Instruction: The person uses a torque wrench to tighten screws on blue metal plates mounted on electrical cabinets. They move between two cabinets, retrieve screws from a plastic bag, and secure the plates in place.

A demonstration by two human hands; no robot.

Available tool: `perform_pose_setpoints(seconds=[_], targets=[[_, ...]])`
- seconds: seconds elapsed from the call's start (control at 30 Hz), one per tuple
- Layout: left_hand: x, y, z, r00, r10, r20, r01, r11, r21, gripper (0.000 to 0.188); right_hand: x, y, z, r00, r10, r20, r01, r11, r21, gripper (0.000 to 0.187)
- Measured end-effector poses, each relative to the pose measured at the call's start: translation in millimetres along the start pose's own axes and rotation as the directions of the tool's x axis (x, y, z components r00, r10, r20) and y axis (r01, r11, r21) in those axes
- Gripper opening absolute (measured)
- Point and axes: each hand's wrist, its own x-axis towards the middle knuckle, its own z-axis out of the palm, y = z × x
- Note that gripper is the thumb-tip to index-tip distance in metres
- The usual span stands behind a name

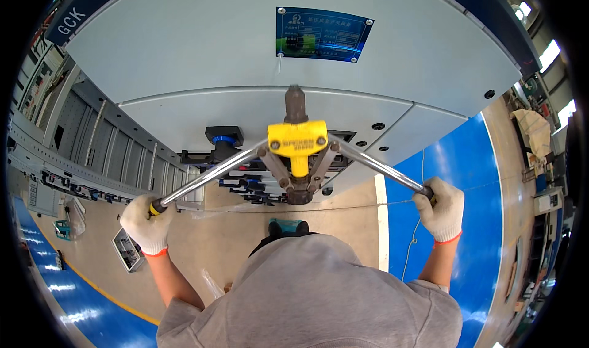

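A two-handled lever riveter with a yellow head is spread wide in front of a grey cabinet. My left hand, in a white knit glove with an orange cuff, is wrapped round the grip of its left chrome handle. On the right handle's grip, my gloved right hand is closed too. The tool's dark nose points up the cabinet front, below a blue nameplate. Metal fasteners sit at the plate's corners. From the lower left one a thin pin sticks out, apart from the nose.
The grey cabinet panel spans the far side, with black-handled switch units lower down. Open metal frames stand left. A framed part lies on the tan floor. A cord trails over the blue floor at right.
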Motion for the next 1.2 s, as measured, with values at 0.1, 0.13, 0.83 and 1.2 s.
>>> perform_pose_setpoints(seconds=[0.1,0.13,0.83,1.2], targets=[[8.0,2.8,-3.3,1.000,0.009,-0.019,-0.008,1.000,0.022,0.020,-1.9,3.1,1.0,1.000,0.007,-0.027,-0.007,1.000,0.022,0.020],[5.2,-1.2,-4.0,1.000,0.003,-0.015,-0.003,1.000,0.015,0.021,-4.7,5.5,0.7,1.000,0.000,-0.018,0.001,0.999,0.035,0.023],[16.2,-14.2,4.1,0.999,-0.030,0.021,0.030,1.000,0.010,0.023,7.9,1.6,9.0,0.999,0.027,0.018,-0.028,0.998,0.047,0.055],[21.3,-13.7,-0.1,0.999,-0.037,0.033,0.037,0.999,0.001,0.022,9.8,1.8,7.6,0.998,0.060,0.017,-0.061,0.994,0.095,0.057]])
